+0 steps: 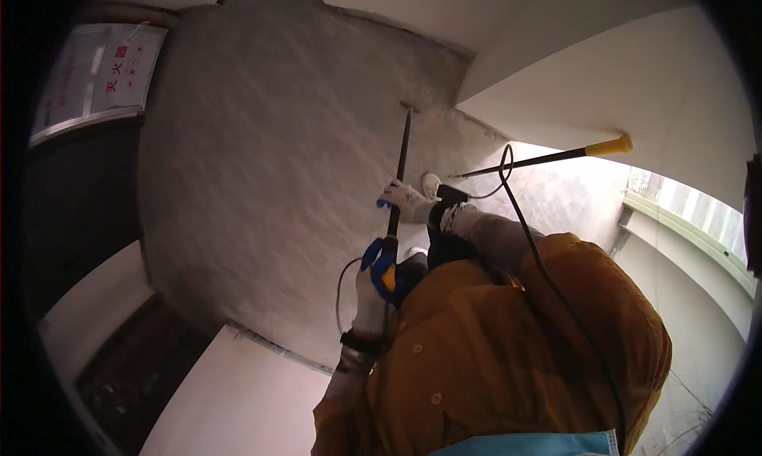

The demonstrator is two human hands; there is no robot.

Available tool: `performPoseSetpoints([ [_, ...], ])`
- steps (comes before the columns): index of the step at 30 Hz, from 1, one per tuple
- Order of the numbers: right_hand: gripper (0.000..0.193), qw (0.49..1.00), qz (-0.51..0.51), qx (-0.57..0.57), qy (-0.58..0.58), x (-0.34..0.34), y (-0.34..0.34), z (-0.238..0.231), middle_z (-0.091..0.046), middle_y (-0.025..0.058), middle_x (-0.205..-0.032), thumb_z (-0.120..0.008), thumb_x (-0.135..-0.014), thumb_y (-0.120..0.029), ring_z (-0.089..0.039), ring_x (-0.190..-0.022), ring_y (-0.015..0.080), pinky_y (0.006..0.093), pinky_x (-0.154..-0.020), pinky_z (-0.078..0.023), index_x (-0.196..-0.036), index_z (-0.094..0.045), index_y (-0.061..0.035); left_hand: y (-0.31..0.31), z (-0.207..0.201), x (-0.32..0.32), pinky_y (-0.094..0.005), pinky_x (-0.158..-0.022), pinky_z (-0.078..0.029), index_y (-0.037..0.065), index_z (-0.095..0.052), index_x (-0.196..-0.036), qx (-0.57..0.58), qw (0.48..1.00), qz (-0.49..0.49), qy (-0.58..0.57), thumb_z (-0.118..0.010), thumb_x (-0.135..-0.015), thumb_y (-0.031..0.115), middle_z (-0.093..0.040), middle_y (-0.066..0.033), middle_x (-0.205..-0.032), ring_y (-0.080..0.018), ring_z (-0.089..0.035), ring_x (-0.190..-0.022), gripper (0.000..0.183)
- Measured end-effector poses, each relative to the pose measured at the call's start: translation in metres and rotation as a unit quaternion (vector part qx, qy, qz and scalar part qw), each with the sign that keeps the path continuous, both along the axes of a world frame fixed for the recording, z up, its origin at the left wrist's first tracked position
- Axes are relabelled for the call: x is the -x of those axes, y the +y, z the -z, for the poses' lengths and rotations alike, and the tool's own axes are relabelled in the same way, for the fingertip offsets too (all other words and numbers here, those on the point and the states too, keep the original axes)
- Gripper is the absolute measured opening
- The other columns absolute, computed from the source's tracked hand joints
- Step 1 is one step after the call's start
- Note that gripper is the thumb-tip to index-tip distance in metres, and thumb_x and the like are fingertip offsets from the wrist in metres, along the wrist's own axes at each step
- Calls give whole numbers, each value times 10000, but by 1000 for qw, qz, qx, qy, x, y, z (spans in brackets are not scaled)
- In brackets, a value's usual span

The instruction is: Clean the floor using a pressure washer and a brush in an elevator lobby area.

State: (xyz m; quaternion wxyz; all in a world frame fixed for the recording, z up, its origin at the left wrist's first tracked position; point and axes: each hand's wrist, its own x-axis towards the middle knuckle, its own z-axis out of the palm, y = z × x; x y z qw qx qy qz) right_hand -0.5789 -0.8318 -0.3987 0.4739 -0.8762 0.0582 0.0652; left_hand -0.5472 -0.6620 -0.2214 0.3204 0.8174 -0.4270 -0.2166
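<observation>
Both my hands wear white gloves with blue palms and are closed around one long-handled floor scraper (404, 148). My left hand (377, 277) grips its yellow handle end close to my body. Further down the black pole, my right hand (403, 201) wraps around the shaft. The narrow flat head of the scraper rests on the grey concrete floor (262, 162), near the wall corner. A similar black pole with a yellow grip (609, 146) leans against the wall to my right. One white shoe (431, 184) shows beside my right hand.
A pale wall (587, 75) juts out at the right, with a window (698, 206) beyond it. At the left stands a dark cabinet (83, 210) with a white sign (103, 75) above. Black cables (548, 277) run from straps on my arms.
</observation>
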Motion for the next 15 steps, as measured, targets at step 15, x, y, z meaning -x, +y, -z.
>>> performPoseSetpoints([
  [15, 354, 998, 50, 3, -28, -22, 4, 6, -543, 91, -964, -649, -604, -63, -464, -1011, 310, 398, -833, -444, -950, -577, -85, -20, -8, -34, -335, -833, -464, -25, -564, -1086, 65, 993, 50, 82, -546, -757, 28, -541, -172, -1150, -279, -554, -1016, 334],
])
